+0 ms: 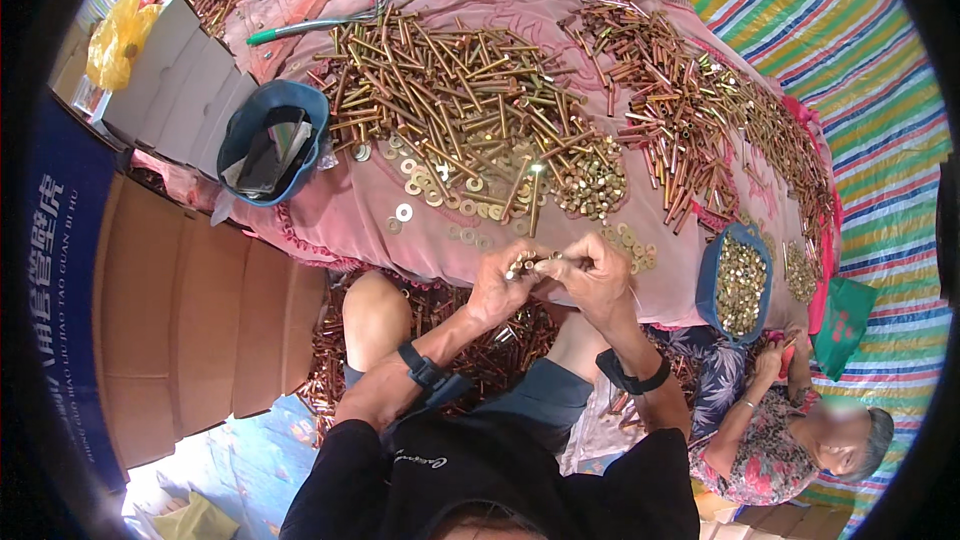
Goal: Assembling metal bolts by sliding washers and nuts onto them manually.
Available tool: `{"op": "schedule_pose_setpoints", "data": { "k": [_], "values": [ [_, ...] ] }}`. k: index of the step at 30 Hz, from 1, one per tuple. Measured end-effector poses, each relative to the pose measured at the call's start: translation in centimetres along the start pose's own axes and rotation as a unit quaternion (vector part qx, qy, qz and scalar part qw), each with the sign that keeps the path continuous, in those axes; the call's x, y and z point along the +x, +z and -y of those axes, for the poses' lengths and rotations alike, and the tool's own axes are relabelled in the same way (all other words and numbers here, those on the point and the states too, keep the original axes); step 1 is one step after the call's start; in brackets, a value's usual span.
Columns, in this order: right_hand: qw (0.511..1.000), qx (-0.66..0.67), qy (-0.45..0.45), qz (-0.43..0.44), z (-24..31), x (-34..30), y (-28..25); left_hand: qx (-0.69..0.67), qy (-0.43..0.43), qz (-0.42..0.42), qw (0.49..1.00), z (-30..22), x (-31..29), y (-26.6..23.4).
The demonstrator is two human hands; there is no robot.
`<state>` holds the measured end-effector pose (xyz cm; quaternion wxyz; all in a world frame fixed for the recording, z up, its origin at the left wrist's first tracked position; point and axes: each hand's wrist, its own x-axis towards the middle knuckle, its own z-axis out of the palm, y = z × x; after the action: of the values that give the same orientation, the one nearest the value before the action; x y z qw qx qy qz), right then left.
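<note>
My left hand (500, 282) is closed round a few short gold-coloured metal pieces, with round ends showing at the fingers; they look like bolts or sleeves. Close beside it, my right hand (600, 278) has thumb and fingers pinched together at the ends of these pieces. What the right fingertips hold is too small to make out. Just beyond both hands lie flat washers (470, 206), a heap of gold-coloured nuts (592, 180) and a large pile of long bolts (450, 80), all on a pink cloth (350, 210).
Metal sleeves (690, 130) cover the cloth's right side. A blue tub of nuts (740, 285) stands at right, near another person (770, 420). At left are a blue basin (272, 145) and cardboard boxes (200, 310). A green-handled tool (300, 30) lies at the back. More sleeves (480, 340) lie below my hands.
</note>
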<state>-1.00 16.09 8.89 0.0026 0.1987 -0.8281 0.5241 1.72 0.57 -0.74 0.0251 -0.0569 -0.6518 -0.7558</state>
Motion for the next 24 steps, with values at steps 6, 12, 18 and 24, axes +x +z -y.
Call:
{"op": "schedule_pose_setpoints", "data": {
  "k": [6, 12, 18, 24],
  "values": [
    [0.99, -0.09, -0.106, 0.008, -0.3, 0.2, 0.1, -0.006, 0.023, -0.012, 1.0, 0.3, -0.1, 0.2],
    [1.0, 0.014, 0.01, -0.022, -0.1, -0.4, 0.3, 0.042, 0.011, 0.01, 0.999, 0.0, -0.1, -0.4],
    [0.976, 0.154, 0.141, -0.059, -1.8, -0.4, -1.8, -0.124, -0.049, -0.056, 0.989, -1.9, 0.4, 0.1],
    [0.983, -0.063, 0.124, 0.119, -1.9, 2.0, -2.6, -0.251, -0.104, -0.236, 0.933, -1.1, 1.7, -2.0]
  ]
}}
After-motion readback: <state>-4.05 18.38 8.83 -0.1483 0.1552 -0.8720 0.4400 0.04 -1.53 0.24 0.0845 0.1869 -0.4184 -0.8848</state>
